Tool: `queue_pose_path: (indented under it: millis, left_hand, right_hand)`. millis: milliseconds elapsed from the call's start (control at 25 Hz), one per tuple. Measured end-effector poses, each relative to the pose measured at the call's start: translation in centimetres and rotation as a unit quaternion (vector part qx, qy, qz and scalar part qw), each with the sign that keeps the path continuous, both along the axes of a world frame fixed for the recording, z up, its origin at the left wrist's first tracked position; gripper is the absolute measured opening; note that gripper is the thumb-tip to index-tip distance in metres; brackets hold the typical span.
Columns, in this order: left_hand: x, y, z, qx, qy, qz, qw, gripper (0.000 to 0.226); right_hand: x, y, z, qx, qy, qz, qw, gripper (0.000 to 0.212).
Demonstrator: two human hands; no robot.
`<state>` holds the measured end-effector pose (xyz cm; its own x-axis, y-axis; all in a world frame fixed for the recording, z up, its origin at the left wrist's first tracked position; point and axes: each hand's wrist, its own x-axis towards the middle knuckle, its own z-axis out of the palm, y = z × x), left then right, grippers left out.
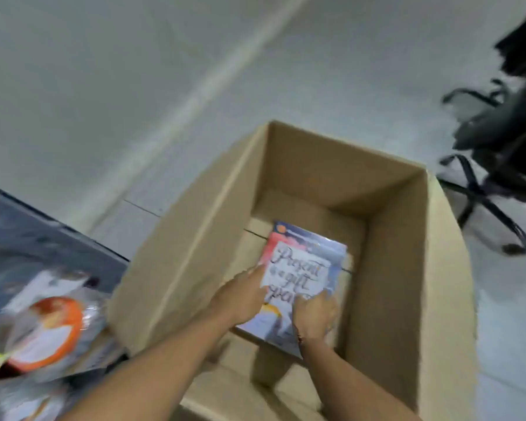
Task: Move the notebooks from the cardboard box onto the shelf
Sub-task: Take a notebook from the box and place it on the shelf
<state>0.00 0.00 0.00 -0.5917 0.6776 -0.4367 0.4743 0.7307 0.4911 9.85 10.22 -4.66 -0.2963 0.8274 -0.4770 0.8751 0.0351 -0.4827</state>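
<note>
While reaching deep into the cardboard box [195,238], both hands down on the notebook [304,268] lying flat on the box floor. Left hand [243,299] at the near-left edge of the cover, fingers stretched out and slightly spread, tips pressing on the printed label. Right hand [316,314] on the near-right part, fingers curled and bunched over the cover; whether any have got under the edge, hard to say through the blur. Not clamped on it yet, by the look of things, just laid on top. Glossy cover, possibly shrink-wrapped, catching the light, so probably slick under flat fingertips. Light enough for one hand, likely, and thin with some flex, so liable to bend if lifted by a single corner. Could be a small stack rather than one book; impossible to tell from above. Best bet: slide fingertips under the two long edges, thumbs on top, and bring it up level, clear of the tall box walls. Sitting square against the floor, so may need tilting or dragging toward a wall to get an edge up. Off to the left, a dark shelf surface [28,232] with blurred packaged goods [52,329], orange and white. Office chair [498,147] off to the right on the pale floor [104,86].
</note>
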Motion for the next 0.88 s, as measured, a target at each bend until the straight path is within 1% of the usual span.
queue_pose_path:
  millis: [40, 80, 120, 160, 200, 280, 320, 440, 520, 640, 680, 720, 760, 800, 840, 880]
  left_hand:
    - [0.4, 0.3, -2.4, -0.037, -0.042, 0.032, 0.998, 0.045]
    - [1.1, 0.5, -5.5, -0.073, -0.055, 0.055, 0.994, 0.043]
    - [1.6, 0.1, -7.3, -0.116, -0.06, 0.091, 0.987, 0.044]
    - [2.3, -0.2, -9.0, -0.152, -0.056, 0.116, 0.98, 0.047]
    - [2.8, -0.3, -10.1, -0.169, -0.053, 0.147, 0.973, 0.05]
    - [3.4, -0.4, -10.5, -0.172, -0.023, 0.192, 0.966, 0.049]
    - [3.3, 0.1, -10.2, -0.169, -0.005, 0.196, 0.966, 0.045]
    - [2.6, 1.1, -9.3, -0.243, 0.007, 0.213, 0.946, 0.034]
    - [2.2, 1.3, -8.1, -0.256, 0.009, 0.2, 0.946, 0.03]
    - [0.9, 0.7, -5.1, -0.215, 0.022, 0.165, 0.962, 0.029]
    - [0.4, 0.5, -3.4, -0.193, 0.031, 0.162, 0.967, 0.029]
    - [0.1, 0.2, -1.3, -0.159, 0.042, 0.165, 0.972, 0.028]
    - [0.0, -0.2, 1.0, -0.111, 0.056, 0.177, 0.976, 0.028]
    - [-0.2, -1.1, 3.9, -0.043, 0.084, 0.197, 0.976, 0.026]
    - [0.2, -1.7, 6.8, 0.022, 0.107, 0.217, 0.97, 0.025]
    - [0.7, -2.8, 10.1, 0.093, 0.136, 0.239, 0.957, 0.028]
  right_hand:
    - [1.0, 0.4, -1.6, -0.059, -0.063, -0.045, 0.995, 0.058]
    - [1.9, 0.6, -3.2, -0.105, -0.104, -0.084, 0.985, 0.059]
    - [2.6, 0.7, -4.8, -0.134, -0.118, -0.096, 0.979, 0.06]
    - [3.5, 0.7, -6.1, -0.145, -0.113, -0.095, 0.978, 0.059]
    - [4.0, 0.6, -7.1, -0.14, -0.097, -0.093, 0.981, 0.056]
    - [4.3, 0.2, -8.0, -0.116, -0.066, -0.089, 0.987, 0.05]
    - [4.2, 0.1, -8.0, -0.107, -0.061, -0.1, 0.987, 0.048]
    - [3.1, -0.2, -6.8, -0.097, -0.069, -0.147, 0.982, 0.041]
    - [2.4, -0.1, -5.5, -0.061, -0.063, -0.168, 0.982, 0.038]
    - [1.7, 0.2, -2.6, -0.017, -0.028, -0.166, 0.986, 0.039]
    - [1.4, 0.3, -1.3, -0.008, 0.0, -0.162, 0.987, 0.038]
    - [1.2, 0.3, 0.4, 0.002, 0.043, -0.16, 0.986, 0.035]
    - [0.9, 0.2, 2.4, 0.011, 0.105, -0.159, 0.982, 0.033]
    - [0.2, -0.4, 5.0, 0.029, 0.179, -0.145, 0.973, 0.033]
    - [-0.2, -0.8, 7.6, 0.053, 0.242, -0.136, 0.959, 0.035]
    - [-0.8, -1.4, 10.5, 0.081, 0.302, -0.126, 0.941, 0.041]
